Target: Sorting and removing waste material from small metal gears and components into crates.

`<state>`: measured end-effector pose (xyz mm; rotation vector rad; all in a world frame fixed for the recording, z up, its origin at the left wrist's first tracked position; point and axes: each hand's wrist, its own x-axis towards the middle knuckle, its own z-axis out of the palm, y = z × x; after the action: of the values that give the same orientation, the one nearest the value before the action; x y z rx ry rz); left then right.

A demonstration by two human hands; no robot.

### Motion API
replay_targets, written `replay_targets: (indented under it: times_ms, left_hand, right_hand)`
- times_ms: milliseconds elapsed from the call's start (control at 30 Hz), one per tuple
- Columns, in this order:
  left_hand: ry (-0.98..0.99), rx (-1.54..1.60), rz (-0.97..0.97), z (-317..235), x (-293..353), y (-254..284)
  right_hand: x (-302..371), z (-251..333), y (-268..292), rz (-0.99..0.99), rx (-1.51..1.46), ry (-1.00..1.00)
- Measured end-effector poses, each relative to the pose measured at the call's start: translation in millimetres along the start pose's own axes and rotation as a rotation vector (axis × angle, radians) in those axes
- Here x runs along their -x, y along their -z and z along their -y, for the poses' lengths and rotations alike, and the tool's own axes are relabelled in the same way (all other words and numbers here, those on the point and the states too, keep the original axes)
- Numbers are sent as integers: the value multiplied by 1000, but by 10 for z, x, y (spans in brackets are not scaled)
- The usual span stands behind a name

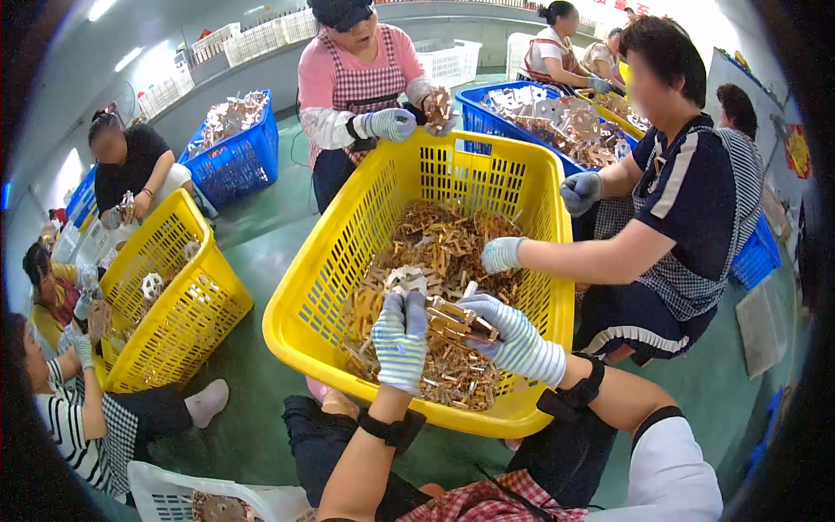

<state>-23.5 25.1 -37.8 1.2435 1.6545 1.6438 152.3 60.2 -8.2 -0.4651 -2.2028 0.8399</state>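
Both my hands wear striped knit gloves with grey fingers, over the near end of a large yellow crate (287, 326). Loose gold-coloured and silver metal pieces (435, 235) fill its bottom. My left hand (402, 344) is closed, its fingertips at a flat silver metal piece (409, 280). In my right hand (520, 337), also closed, is a bundle of long gold-coloured metal pieces (461, 322), held tilted beside the left fingertips. Another person's gloved hand (502, 255) reaches into the crate from the right.
A person in pink (383, 65) stands at the crate's far end, holding metal parts. One more (687, 200) sits close on the right. Blue crates (239, 165) of metal parts stand behind; another yellow crate (174, 304) is at left. A white basket (165, 491) lies near my left.
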Motion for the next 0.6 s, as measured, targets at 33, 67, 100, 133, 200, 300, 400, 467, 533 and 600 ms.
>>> replay_targets:
  times_ms: [33,67,100,133,200,300,400,467,533,600]
  left_hand:
    - [-22,22,-89,26,12,-34]
    - [-46,44,-179,37,21,-48]
    - [87,106,-150,-20,36,-59]
    - [93,112,-142,-85,43,-83]
    - [443,553,-129,-176,61,-112]
    - [252,754,-78,-208,132,-266]
    - [172,610,108,-303,102,-205]
    - [431,790,151,-350,126,-136]
    - [423,663,149,-288,126,-171]
    - [270,492,118,-225,120,-193]
  right_hand:
    - [-16,38,-30,-26,-13,-12]
    - [-32,62,-67,-52,-26,-23]
    - [-29,62,-80,-105,0,-4]
    - [-2,47,-111,-105,6,-14]
    - [40,38,-210,-174,-41,-162]
    - [-65,-52,-132,-455,-402,-457]
    - [-21,-127,-17,-415,-243,-358]
    - [-11,-73,-56,-245,137,-62]
    - [-39,-11,-104,-190,186,-28]
    - [-36,-20,-189,-172,264,61]
